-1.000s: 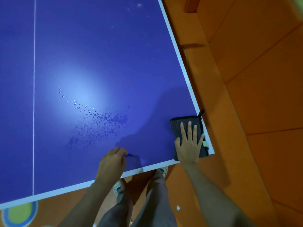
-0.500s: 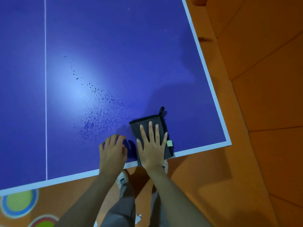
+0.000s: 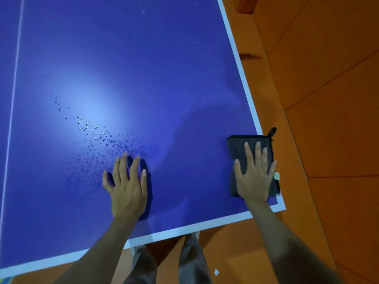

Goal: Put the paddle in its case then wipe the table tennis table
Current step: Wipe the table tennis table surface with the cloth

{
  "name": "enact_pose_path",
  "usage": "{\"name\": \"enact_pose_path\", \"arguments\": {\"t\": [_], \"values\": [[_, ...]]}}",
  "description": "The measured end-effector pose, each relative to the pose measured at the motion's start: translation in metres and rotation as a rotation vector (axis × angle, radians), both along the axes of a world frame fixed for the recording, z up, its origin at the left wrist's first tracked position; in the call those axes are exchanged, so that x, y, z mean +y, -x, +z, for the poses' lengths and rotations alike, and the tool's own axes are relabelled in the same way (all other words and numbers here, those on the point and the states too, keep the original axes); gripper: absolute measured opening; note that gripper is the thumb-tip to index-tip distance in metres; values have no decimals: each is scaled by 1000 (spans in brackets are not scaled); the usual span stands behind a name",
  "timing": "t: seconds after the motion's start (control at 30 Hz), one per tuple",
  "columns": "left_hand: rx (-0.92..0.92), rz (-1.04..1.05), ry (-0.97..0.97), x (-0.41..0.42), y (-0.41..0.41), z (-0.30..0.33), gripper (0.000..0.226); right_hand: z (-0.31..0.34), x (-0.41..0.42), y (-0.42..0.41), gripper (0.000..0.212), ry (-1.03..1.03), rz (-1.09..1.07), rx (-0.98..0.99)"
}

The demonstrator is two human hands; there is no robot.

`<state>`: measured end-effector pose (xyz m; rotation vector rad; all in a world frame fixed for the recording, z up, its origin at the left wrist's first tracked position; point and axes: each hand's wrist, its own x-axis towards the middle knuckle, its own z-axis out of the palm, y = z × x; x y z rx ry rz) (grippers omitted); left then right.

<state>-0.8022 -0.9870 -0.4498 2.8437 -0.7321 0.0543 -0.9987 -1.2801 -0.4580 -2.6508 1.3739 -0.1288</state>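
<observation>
The blue table tennis table (image 3: 143, 68) with white edge lines fills most of the view. A folded dark grey cloth (image 3: 238, 148) lies at the table's near right corner. My right hand (image 3: 255, 175) presses flat on the cloth, fingers straight and spread. My left hand (image 3: 128, 185) rests flat on the bare blue surface near the front edge, fingers spread. A patch of water droplets (image 3: 98, 138) sits just beyond and left of my left hand. No paddle or case is in view.
Orange padded floor mats (image 3: 328, 119) surround the table on the right and in front. My legs and shoes (image 3: 192, 261) show below the front edge. A white centre line (image 3: 14, 85) runs along the left of the table.
My right hand has slid the cloth from beside my left hand rightwards to the table's near right corner. My left hand has flattened out on the surface.
</observation>
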Motion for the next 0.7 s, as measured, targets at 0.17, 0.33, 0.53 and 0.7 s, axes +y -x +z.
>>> {"name": "enact_pose_path", "arguments": {"t": [0.17, 0.33, 0.53, 0.7], "values": [[-19, -1, 12, 0, 0, -4, 49, -9, -5, -11, 65, 33, -107, 33], [-13, -2, 12, 0, -1, -1, 49, -5, 34, -52, 65, 8, -103, 22], [23, 120, 127, 0, -1, -2, 44, 2, 142, -143, 64, 12, 276, -29], [40, 155, 154, -1, -3, -2, 44, 3, 154, -167, 62, -16, 492, -35]]}}
